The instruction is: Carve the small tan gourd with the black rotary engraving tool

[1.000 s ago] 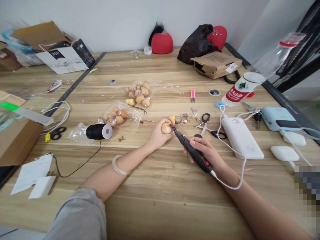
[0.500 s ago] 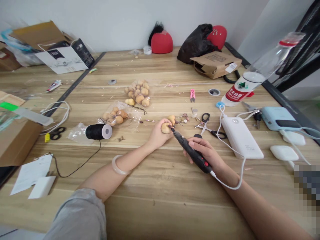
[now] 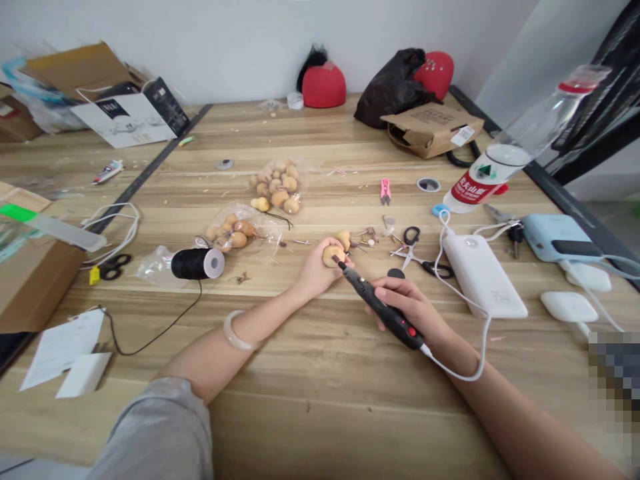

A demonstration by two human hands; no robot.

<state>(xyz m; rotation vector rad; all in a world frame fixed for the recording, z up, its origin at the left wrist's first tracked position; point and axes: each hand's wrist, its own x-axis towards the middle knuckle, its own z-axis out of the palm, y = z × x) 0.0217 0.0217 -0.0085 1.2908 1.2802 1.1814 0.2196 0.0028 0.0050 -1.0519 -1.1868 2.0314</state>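
Note:
In the middle of the table my left hand (image 3: 320, 270) is closed around a small tan gourd (image 3: 331, 255). My right hand (image 3: 405, 303) grips a black rotary tool (image 3: 383, 305) with a red button and a white cable at its rear. The tool's dark tip meets the gourd's near side; whether it presses in cannot be made out. Just behind the left fingers shows another tan rounded piece (image 3: 343, 238), possibly part of the same gourd. Small grinding bits (image 3: 370, 233) lie to the right of it, beside scissors (image 3: 411, 250).
Bags of small gourds (image 3: 277, 187) and a black thread spool (image 3: 197, 263) lie left of centre. A white power bank (image 3: 483, 273) stands right, its cable looping near my right wrist. Behind it is a large water bottle (image 3: 493, 170). Pink snips (image 3: 385, 190) lie further back.
The rotary tool's tip has shifted slightly down and left on the gourd, and the gourd's face is turned a little more into view. Both hands keep their hold.

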